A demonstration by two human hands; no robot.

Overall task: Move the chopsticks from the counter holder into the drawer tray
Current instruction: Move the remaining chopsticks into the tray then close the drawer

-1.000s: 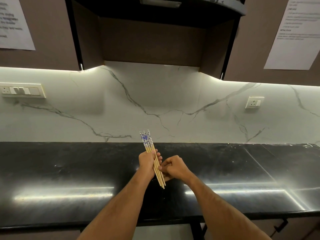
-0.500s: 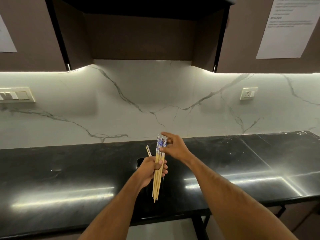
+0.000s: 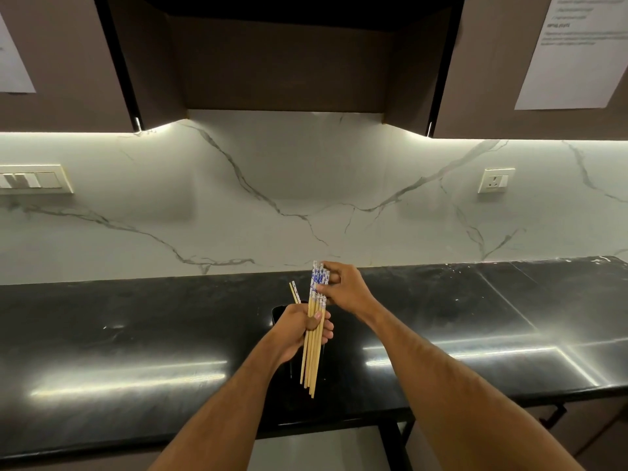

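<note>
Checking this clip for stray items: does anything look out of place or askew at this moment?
One thing: a single pair of chopsticks leans to the left, apart from the bundle of chopsticks that the left hand grips and the right hand pinches at its patterned tops. Nothing looks spilled or damaged.

Pale wooden chopsticks [image 3: 314, 338] with blue-and-white patterned tops, glossy black counter [image 3: 136, 334], grey-veined white marble backsplash [image 3: 306, 198]

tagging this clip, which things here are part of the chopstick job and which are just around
Part of the job:
- bundle of chopsticks, left hand gripping the middle, right hand on the patterned tops
- loose chopsticks sticking up behind the left hand
- black holder on the counter

Just around:
- wall socket
- switch panel
- paper notices
</note>
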